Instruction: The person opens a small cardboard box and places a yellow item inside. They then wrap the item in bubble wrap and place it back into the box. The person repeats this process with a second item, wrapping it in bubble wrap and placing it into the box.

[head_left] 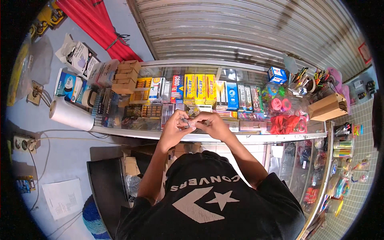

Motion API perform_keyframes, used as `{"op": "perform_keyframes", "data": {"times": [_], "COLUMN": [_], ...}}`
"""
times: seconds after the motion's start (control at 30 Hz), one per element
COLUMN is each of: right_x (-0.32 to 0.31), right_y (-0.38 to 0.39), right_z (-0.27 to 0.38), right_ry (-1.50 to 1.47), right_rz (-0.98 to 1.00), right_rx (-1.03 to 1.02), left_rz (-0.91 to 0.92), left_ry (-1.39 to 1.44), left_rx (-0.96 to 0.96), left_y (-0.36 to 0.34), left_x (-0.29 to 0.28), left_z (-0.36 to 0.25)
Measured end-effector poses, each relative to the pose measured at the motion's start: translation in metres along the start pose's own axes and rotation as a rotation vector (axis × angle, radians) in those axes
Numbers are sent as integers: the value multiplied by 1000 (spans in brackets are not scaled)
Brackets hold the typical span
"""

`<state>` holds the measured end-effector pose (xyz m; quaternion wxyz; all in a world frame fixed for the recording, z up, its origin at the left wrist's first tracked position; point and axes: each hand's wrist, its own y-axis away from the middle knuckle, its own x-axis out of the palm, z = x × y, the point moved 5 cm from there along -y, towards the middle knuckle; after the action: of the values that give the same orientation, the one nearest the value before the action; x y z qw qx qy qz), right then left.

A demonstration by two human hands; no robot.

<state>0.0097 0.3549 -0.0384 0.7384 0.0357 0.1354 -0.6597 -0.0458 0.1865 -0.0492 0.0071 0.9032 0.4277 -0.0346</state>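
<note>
My left hand (pixel 174 129) and my right hand (pixel 213 125) meet above the near edge of a glass-topped display counter (pixel 224 138). Between their fingertips is a small pale, partly see-through piece (pixel 192 125), too small to name. Both hands are closed in a pinch around it, thumbs toward each other. Just beyond them, yellow pen boxes (pixel 200 89) stand in a row beside a blue box (pixel 232 96). A small yellowish item (pixel 193 110) lies right behind the fingers.
Brown cardboard boxes (pixel 126 76) and a white paper roll (pixel 71 115) occupy the counter's left end. Toward the right are red ribbon bows (pixel 285 125), pink tape rolls (pixel 277 104), a brown box (pixel 327 107) and pens in holders. A metal roller shutter (pixel 240 28) rises behind.
</note>
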Motion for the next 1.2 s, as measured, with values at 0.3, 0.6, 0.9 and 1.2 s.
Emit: {"op": "perform_keyframes", "data": {"times": [0.3,0.6,0.9,1.2], "right_x": [-5,-15,-13,-14], "right_y": [14,-8,-4,-8], "right_z": [-10,-23,-27,-15], "right_ry": [54,-89,-175,174], "right_rz": [33,100,137,87], "right_rx": [-86,203,56,-22], "left_rz": [-70,-98,-108,-178], "left_ry": [-206,-406,-424,-424], "left_rx": [-63,-72,-93,-34], "left_y": [9,5,5,7], "left_x": [16,16,20,20], "left_z": [11,1,0,8]}}
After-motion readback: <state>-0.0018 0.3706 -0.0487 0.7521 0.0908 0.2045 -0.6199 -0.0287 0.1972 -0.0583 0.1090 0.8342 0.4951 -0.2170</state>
